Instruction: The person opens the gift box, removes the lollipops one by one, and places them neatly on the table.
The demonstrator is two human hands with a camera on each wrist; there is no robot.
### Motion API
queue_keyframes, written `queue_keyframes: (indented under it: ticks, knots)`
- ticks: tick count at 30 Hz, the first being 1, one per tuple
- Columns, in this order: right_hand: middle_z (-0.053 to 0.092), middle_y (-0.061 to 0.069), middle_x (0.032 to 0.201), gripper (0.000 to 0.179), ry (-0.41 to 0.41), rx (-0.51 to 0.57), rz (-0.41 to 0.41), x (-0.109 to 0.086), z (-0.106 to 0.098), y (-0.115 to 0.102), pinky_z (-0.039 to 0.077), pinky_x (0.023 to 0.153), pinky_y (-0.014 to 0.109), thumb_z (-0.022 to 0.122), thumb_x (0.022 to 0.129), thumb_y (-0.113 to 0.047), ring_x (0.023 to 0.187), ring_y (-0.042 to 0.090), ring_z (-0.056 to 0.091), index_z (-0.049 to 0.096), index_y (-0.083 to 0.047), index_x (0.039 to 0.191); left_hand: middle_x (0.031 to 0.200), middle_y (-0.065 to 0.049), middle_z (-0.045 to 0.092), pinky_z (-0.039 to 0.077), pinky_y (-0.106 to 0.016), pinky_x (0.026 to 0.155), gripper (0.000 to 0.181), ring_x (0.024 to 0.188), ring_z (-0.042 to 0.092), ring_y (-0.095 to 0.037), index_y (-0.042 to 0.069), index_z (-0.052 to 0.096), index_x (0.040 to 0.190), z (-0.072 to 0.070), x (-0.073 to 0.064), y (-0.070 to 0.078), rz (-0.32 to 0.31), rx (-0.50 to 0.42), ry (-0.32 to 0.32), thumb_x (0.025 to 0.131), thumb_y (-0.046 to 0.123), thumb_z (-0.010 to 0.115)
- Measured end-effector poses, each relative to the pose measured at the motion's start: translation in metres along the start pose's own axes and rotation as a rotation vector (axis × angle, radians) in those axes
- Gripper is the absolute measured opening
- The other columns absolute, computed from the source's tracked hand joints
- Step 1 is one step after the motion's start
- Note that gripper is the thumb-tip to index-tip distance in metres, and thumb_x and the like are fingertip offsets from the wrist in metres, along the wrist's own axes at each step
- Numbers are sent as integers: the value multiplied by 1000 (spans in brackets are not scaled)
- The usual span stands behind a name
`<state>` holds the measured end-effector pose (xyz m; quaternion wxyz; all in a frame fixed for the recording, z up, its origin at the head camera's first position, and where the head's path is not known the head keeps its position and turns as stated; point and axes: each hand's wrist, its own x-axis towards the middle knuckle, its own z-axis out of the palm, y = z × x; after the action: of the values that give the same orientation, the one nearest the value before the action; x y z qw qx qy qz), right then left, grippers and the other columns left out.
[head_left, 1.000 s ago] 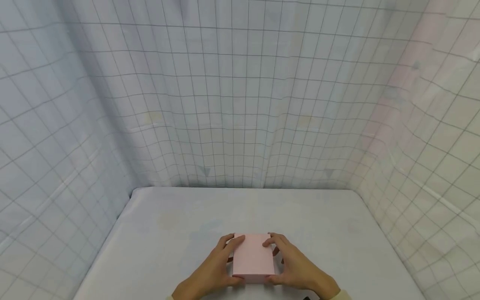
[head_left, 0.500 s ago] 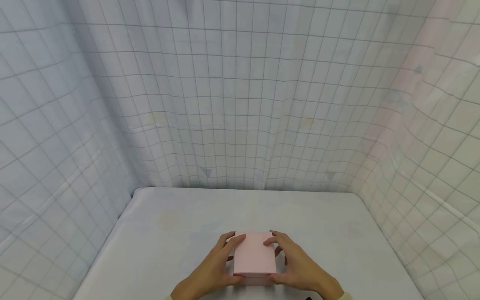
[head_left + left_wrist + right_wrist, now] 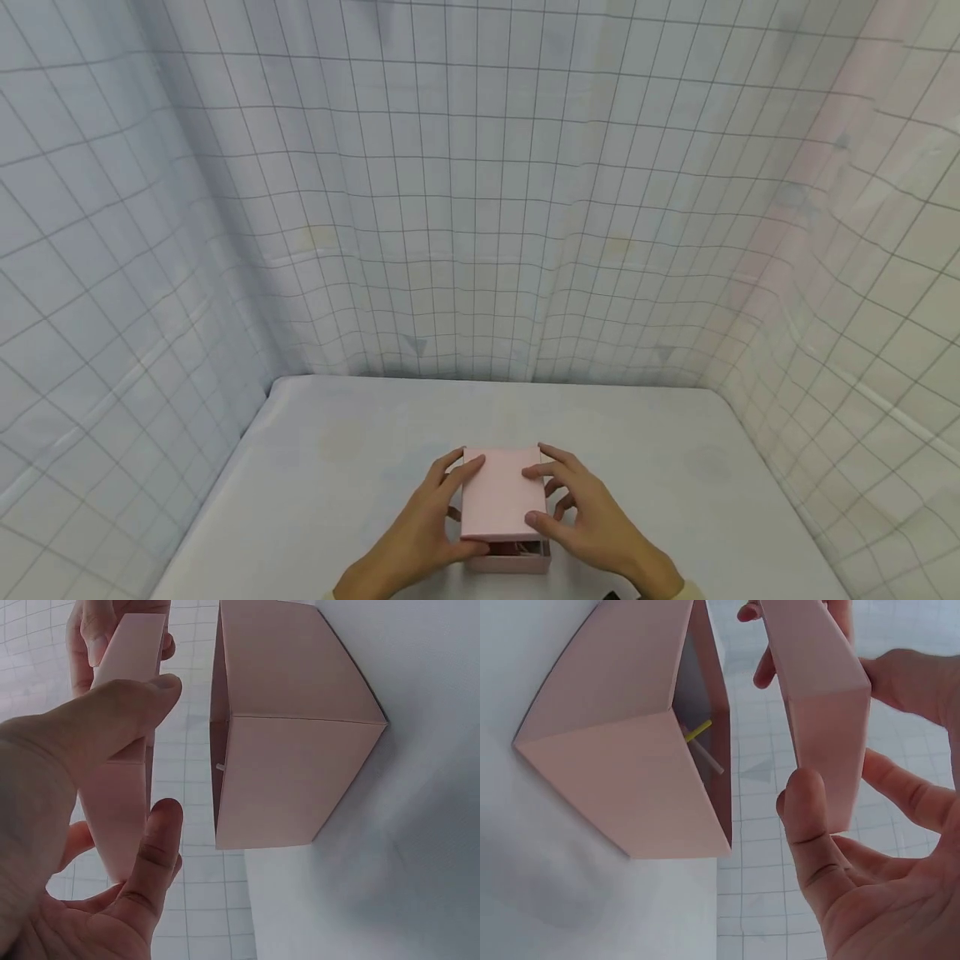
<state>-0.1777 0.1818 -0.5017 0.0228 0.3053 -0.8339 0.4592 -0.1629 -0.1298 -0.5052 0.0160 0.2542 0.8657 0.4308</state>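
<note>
A pink box lid (image 3: 501, 492) is raised off its pink box base (image 3: 508, 565), which stands on the white table. My left hand (image 3: 426, 518) grips the lid's left side, and my right hand (image 3: 588, 521) holds its right side. Both wrist views show a gap between lid (image 3: 112, 817) and base (image 3: 300, 780). Inside the base, the right wrist view shows a thin yellow stick (image 3: 698, 731) and a whitish stick (image 3: 709, 760). Most of the contents are hidden under the lid.
White cloth covers the table (image 3: 360, 442). Grid-patterned curtains (image 3: 480, 250) hang behind it and along both sides. A small dark item (image 3: 612, 596), too cropped to identify, shows at the bottom edge by the right wrist.
Earlier the lid sat on the base, with both hands around it. Now both hands have lifted it up and slightly away, exposing the base's front edge and some contents.
</note>
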Motion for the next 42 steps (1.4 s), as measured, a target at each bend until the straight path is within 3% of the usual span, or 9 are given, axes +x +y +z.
queue_keyframes:
  ticks: [4,9,13,18,24,33,36,42]
  knots:
    - [49,26,176,47,48,14,-21,3,3,-1,70,80,27,90,106,-28,110,7,76,72,-16,148,188,-30,26,72,-33,90,112,110,80,-21,16,42,181,-2,0,1,-6,-25,20,90,26,105]
    - [51,28,173,49,101,23,-27,7,7,0,72,82,28,91,105,-27,109,12,80,72,-14,148,188,-31,25,72,-31,92,107,125,79,-36,16,42,181,-4,0,0,-21,-26,48,94,38,101]
    - [56,26,169,64,133,13,-29,11,11,0,72,83,27,93,104,-26,109,16,81,64,-7,158,188,-32,25,72,-29,92,103,131,77,-41,17,43,181,-6,0,0,-37,-28,74,98,43,97]
    - [63,23,161,84,158,10,0,18,17,-6,72,89,27,94,102,-21,114,20,82,50,0,170,188,-29,27,71,-27,95,104,148,68,-47,22,44,181,-9,1,2,-80,-15,135,94,34,101]
    - [61,21,167,84,158,47,33,30,24,-17,72,94,30,93,101,-14,123,29,82,50,-2,172,181,-22,39,71,-36,102,112,151,65,-44,25,44,181,-13,-1,0,-94,12,251,88,16,104]
    - [62,23,158,72,98,124,1,50,40,-27,71,103,38,83,110,-17,133,43,76,50,3,172,162,-24,48,73,-45,98,130,137,69,-41,15,31,185,-20,-4,-5,23,181,426,80,0,107]
    - [61,23,159,74,78,122,20,57,45,-31,71,104,38,83,111,-18,135,43,75,48,4,173,162,-24,49,73,-44,96,134,135,69,-39,12,30,184,-23,-7,-8,45,247,469,76,-3,108]
    - [60,22,158,76,40,117,64,70,56,-42,70,99,27,85,109,-15,124,33,76,48,5,172,162,-23,52,72,-47,95,141,129,72,-35,11,32,184,-29,-12,-16,53,369,545,68,-6,111]
